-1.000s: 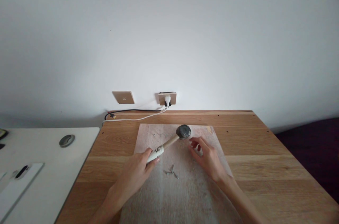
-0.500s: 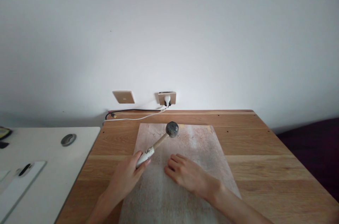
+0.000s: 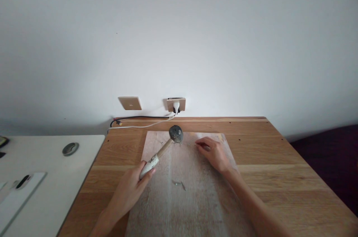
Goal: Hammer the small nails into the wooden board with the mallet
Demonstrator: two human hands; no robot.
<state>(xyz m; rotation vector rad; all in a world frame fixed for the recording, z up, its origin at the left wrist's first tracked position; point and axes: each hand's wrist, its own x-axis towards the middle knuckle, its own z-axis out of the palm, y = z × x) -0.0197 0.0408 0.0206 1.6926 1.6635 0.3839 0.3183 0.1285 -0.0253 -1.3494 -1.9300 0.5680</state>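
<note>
My left hand [image 3: 132,183] is closed around the white-wrapped grip of a mallet [image 3: 163,149], whose dark round head is raised over the far part of a worn, pinkish-grey wooden board [image 3: 156,207]. Thumb and fingers of my right hand [image 3: 214,153] are pinched together low over the board's far right part; whatever is between the fingertips is too small to make out. Several small nails [image 3: 162,142] show along the board's far side, partly hidden behind the mallet head. A few loose nails [image 3: 179,183] lie mid-board, between my forearms.
The board lies on a wooden table [image 3: 268,177] against a white wall. Behind it, a black and a white cable [image 3: 137,126] run to a wall socket [image 3: 176,105] with a plug in it. At left stands a white desk [image 3: 56,177] with a round grey cable-hole cover [image 3: 70,149].
My right hand has moved from mid-board to the far right part, uncovering the loose nails. The mallet in my left hand has shifted slightly left.
</note>
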